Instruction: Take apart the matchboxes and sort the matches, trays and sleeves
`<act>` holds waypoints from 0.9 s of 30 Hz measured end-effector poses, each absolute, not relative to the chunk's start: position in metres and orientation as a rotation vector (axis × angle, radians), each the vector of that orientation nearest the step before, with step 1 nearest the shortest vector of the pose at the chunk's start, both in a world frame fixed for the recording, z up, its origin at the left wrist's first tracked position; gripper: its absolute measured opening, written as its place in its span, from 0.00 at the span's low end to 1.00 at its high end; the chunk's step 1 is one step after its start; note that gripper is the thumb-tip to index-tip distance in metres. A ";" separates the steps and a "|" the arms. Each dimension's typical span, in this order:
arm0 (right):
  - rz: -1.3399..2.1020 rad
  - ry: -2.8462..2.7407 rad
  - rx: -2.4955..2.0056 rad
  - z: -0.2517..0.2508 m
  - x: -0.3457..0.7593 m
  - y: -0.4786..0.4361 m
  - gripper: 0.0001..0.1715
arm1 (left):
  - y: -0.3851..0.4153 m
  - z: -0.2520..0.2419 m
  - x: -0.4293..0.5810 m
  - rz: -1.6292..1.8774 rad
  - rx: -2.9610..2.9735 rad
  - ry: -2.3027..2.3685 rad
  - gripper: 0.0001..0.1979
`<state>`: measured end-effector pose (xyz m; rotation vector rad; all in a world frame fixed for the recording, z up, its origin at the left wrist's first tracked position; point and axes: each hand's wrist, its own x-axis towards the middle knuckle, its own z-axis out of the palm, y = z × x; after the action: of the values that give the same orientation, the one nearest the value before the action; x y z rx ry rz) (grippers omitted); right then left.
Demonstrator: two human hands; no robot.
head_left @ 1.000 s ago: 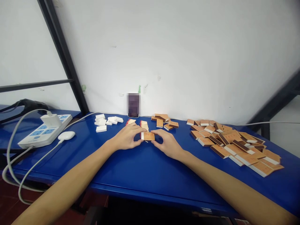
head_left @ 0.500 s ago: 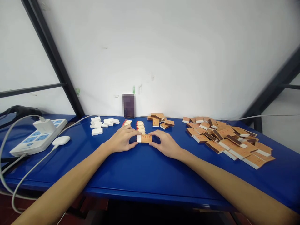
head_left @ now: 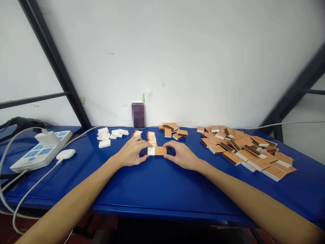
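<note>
A matchbox lies between my two hands near the middle of the blue table. Its white inner tray sticks out of the orange sleeve on the left side. My left hand pinches the tray's end between thumb and fingers. At the opposite end, my right hand grips the orange sleeve the same way. Just behind the box are matches with red heads, laid in a row. A second row of matches is partly hidden behind my left hand.
White trays lie at the back left. A small group of matchboxes sits behind my right hand, and a large heap of matchboxes covers the right side. A phone leans on the wall. A power strip with cables stands at left.
The orange sleeve has shifted slightly right with my right hand, so more of the white tray shows. My left hand keeps its hold on the tray. The view has moved a little.
</note>
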<state>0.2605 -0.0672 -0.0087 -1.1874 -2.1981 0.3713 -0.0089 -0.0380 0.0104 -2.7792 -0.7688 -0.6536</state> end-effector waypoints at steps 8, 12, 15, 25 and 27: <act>0.346 -2.225 -1.231 -0.006 0.263 -0.068 0.18 | -0.040 0.013 -0.009 -0.587 -2.789 -0.834 0.17; 0.326 -2.260 -1.261 -0.001 0.267 -0.071 0.18 | -0.040 0.012 -0.008 -0.587 -2.785 -0.840 0.16; 0.342 -2.255 -1.260 0.000 0.273 -0.070 0.16 | -0.040 0.012 -0.010 -0.592 -2.789 -0.827 0.15; 0.390 -2.203 -1.229 0.001 0.297 -0.060 0.15 | -0.037 0.013 -0.016 -0.582 -2.791 -0.847 0.17; 0.351 -2.188 -1.210 0.003 0.297 -0.060 0.15 | -0.037 0.013 -0.015 -0.580 -2.787 -0.842 0.17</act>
<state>0.2968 -0.0601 0.0030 -1.2101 -2.1881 0.3507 -0.0148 -0.0375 0.0134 -2.7872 -0.8420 -0.5800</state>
